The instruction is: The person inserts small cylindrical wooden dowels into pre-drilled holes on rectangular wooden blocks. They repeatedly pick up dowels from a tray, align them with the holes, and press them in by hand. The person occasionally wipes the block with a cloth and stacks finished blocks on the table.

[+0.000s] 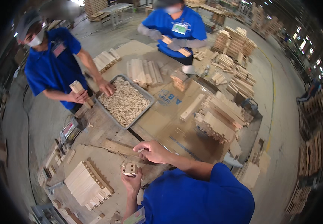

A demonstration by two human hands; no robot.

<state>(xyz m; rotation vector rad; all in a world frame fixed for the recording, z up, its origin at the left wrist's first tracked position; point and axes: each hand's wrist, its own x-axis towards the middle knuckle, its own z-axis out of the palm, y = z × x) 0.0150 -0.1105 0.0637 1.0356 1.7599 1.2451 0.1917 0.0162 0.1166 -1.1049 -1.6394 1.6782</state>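
My left hand (132, 182) is wrapped round a wooden post (129, 169), which stands with its end face up. Several round dark holes show in that face. Just above and to the right of it, my right hand (154, 152) pinches a small pale wooden dowel (141, 150) between thumb and finger, apart from the post. A loose wooden strip (121, 148) lies on the worktable behind the post. Beyond it stands a grey plastic tray (145, 107) heaped with short wooden dowels (126, 100).
A stack of wooden posts (86, 184) lies at left, more posts (217, 119) at right on cardboard (157, 130). Across the table, one person (57, 63) has a hand in the tray and holds a post; another person (178, 31), gloved, holds a wooden piece (176, 45).
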